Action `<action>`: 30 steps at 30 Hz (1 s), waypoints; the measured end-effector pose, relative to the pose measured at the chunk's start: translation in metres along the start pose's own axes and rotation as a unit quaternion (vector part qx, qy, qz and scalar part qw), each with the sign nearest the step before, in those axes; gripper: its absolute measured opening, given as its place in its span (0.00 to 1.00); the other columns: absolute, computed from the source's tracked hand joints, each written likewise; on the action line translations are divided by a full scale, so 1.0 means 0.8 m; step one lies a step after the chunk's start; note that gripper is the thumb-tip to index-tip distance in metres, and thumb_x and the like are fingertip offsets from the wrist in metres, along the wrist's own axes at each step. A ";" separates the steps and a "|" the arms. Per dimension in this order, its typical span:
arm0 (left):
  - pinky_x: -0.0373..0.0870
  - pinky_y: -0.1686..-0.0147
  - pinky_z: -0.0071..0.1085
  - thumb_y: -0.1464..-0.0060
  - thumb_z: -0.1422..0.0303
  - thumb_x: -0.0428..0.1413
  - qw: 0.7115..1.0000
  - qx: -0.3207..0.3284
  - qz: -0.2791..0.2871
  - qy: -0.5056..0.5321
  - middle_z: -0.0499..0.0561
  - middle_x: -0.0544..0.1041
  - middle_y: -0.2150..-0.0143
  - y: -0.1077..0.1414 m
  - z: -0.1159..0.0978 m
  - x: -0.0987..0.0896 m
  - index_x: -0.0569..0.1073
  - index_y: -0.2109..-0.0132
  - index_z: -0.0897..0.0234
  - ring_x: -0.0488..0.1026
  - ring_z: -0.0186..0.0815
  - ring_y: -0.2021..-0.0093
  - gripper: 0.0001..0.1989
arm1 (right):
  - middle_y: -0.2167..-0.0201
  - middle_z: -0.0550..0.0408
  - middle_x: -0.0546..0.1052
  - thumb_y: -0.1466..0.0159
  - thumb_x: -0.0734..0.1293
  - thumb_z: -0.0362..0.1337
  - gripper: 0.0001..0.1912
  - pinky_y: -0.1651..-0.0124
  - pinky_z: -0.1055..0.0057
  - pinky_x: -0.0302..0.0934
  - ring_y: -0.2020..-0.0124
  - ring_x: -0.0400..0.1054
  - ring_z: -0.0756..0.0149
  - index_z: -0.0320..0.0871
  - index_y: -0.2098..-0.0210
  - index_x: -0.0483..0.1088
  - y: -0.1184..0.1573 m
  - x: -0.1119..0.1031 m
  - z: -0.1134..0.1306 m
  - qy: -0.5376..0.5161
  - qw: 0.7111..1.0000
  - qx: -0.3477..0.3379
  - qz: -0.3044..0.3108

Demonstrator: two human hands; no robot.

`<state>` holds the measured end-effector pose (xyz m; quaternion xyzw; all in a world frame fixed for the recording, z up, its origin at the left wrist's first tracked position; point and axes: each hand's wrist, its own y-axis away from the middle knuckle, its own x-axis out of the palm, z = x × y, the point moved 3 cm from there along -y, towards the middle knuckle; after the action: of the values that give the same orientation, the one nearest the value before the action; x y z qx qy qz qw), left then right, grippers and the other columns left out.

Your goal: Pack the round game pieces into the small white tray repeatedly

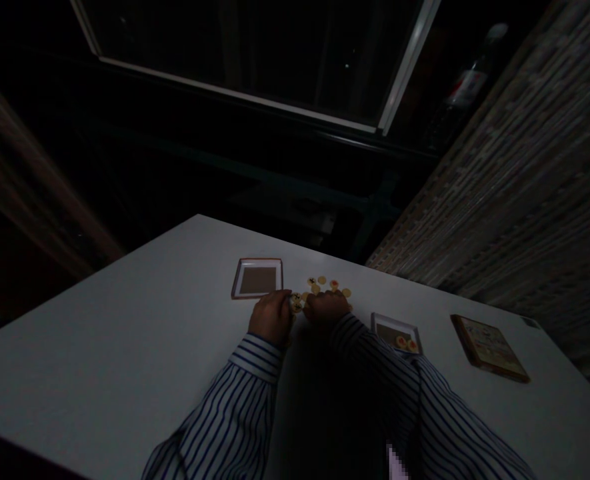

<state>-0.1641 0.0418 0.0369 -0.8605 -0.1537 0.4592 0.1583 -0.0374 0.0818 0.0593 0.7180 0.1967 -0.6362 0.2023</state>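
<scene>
While both hands work close together over the white table (149, 320), I judge the step in hand to be gathering or sorting round game pieces (315, 289), some marked in black. They lie loosely between and just beyond the hands. The next move, I'd say, calls for a light fingertip pinch, since some pieces overlap.

My left hand (271, 317) is partly curled, its fingertips at two black-marked pieces (296, 303); in this gloom I can't tell whether it grips them. My right hand (327, 309) is bent over the cluster's near edge, its fingertips hidden, so I can't confirm any grasp. Beyond the left hand sits an open tray (257, 281); beside the right sleeve, a second tray (385, 332) holds two red-marked pieces (406, 344).
</scene>
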 end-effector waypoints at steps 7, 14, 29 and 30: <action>0.67 0.57 0.35 0.48 0.70 0.44 1.000 -0.008 -0.006 0.003 0.55 0.75 0.60 -0.001 -0.001 -0.003 0.71 0.57 0.66 0.71 0.39 0.59 0.15 | 0.65 0.43 0.75 0.40 0.53 0.39 0.16 0.59 0.59 0.54 0.63 0.68 0.57 0.40 0.61 0.68 0.002 -0.002 0.004 0.007 1.000 0.014 0.002; 0.67 0.56 0.35 0.49 0.70 0.44 0.999 0.001 -0.007 0.031 0.55 0.75 0.60 -0.001 -0.009 -0.007 0.71 0.58 0.66 0.71 0.38 0.58 0.14 | 0.66 0.54 0.76 0.42 0.57 0.41 0.13 0.62 0.68 0.59 0.64 0.69 0.63 0.46 0.64 0.71 0.004 -0.004 -0.025 -0.176 0.983 0.050 -0.012; 0.67 0.58 0.34 0.49 0.65 0.51 0.990 0.102 -0.005 0.095 0.52 0.75 0.61 0.004 -0.033 -0.001 0.69 0.59 0.63 0.71 0.36 0.60 0.11 | 0.86 0.63 0.68 0.47 0.62 0.38 0.10 0.77 0.78 0.57 0.83 0.61 0.76 0.38 0.72 0.71 0.005 -0.004 -0.036 -0.636 0.769 0.039 0.052; 0.67 0.59 0.34 0.49 0.65 0.51 0.991 0.103 -0.009 0.090 0.52 0.76 0.61 0.004 -0.034 -0.001 0.70 0.59 0.63 0.71 0.36 0.60 0.11 | 0.86 0.63 0.68 0.47 0.62 0.38 0.10 0.77 0.78 0.56 0.83 0.61 0.76 0.38 0.72 0.71 0.005 -0.003 -0.035 -0.638 0.768 0.037 0.053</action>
<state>-0.1416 0.0350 0.0504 -0.8759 -0.0982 0.3918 0.2638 -0.0123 0.0939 0.0650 0.1636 -0.0402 -0.9427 0.2879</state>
